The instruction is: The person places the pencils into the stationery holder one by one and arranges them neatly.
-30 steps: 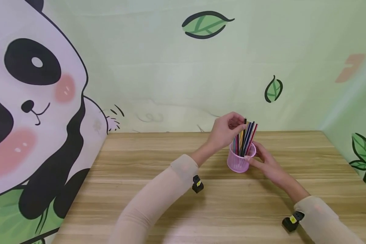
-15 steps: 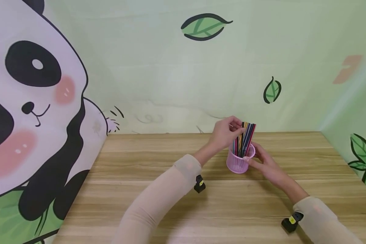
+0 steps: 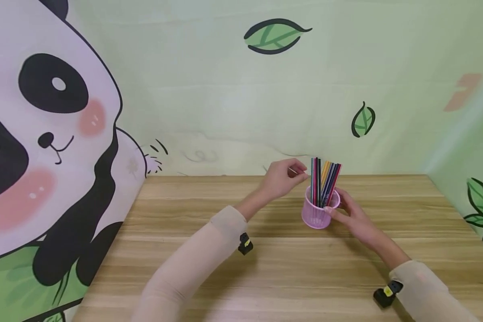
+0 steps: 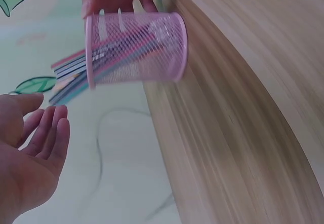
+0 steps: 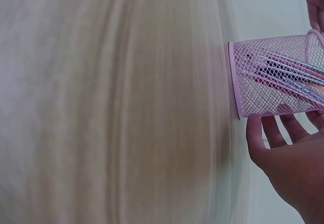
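Observation:
A pink mesh pen holder [image 3: 315,218] stands upright on the wooden table in the head view. Several thin coloured pencils [image 3: 315,179] lean inside it, their upper ends above the rim. My right hand [image 3: 358,223] holds the holder's right side, thumb at the front near the rim; in the right wrist view its fingers [image 5: 273,133] curve against the mesh [image 5: 273,77]. Just left of the pencil tops is my left hand [image 3: 282,180], loosely bent. The left wrist view shows nothing between its fingers [image 4: 61,138] and a gap to the pencils [image 4: 71,79].
The wooden table [image 3: 285,277] stretches in front of and around the holder. Behind it hangs a pale green backdrop [image 3: 209,89] with a panda [image 3: 64,143] at the left and printed leaves. Small black devices [image 3: 245,243] sit at both sleeve cuffs.
My left hand has let go of the pencils and moved left, away from them. Some pencils now stand straighter on the holder's left side. The right hand keeps its hold.

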`<act>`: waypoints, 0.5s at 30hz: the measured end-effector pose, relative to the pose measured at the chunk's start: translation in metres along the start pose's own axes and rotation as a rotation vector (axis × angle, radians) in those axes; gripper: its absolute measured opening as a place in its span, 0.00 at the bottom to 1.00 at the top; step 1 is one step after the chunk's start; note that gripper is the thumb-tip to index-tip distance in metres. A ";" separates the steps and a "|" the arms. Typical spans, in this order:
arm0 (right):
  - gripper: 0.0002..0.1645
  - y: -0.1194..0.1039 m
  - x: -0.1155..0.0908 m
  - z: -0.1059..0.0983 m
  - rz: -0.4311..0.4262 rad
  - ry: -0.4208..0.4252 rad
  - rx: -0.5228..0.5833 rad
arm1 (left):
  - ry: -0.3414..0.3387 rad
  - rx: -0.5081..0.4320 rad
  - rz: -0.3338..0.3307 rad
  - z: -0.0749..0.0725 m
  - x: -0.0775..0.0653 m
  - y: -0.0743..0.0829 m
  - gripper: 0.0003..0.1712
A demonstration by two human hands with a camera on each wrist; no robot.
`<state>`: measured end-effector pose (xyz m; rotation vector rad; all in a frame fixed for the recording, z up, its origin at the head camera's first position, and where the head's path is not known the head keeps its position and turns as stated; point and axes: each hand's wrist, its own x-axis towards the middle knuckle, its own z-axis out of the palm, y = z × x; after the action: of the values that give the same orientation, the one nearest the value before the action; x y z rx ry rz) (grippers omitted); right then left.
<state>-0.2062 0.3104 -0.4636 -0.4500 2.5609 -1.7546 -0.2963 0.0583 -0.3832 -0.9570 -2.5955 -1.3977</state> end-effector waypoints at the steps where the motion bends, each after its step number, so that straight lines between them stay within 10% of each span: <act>1: 0.43 0.000 0.000 0.000 0.003 0.004 -0.006 | -0.007 0.003 0.001 -0.004 -0.003 -0.002 0.12; 15: 0.44 -0.002 -0.014 -0.019 0.039 -0.047 -0.175 | -0.311 0.254 0.002 -0.052 -0.066 -0.039 0.39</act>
<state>-0.1952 0.3302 -0.4570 -0.4344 2.6821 -1.4963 -0.2762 -0.0300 -0.4016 -1.2179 -2.8945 -0.9491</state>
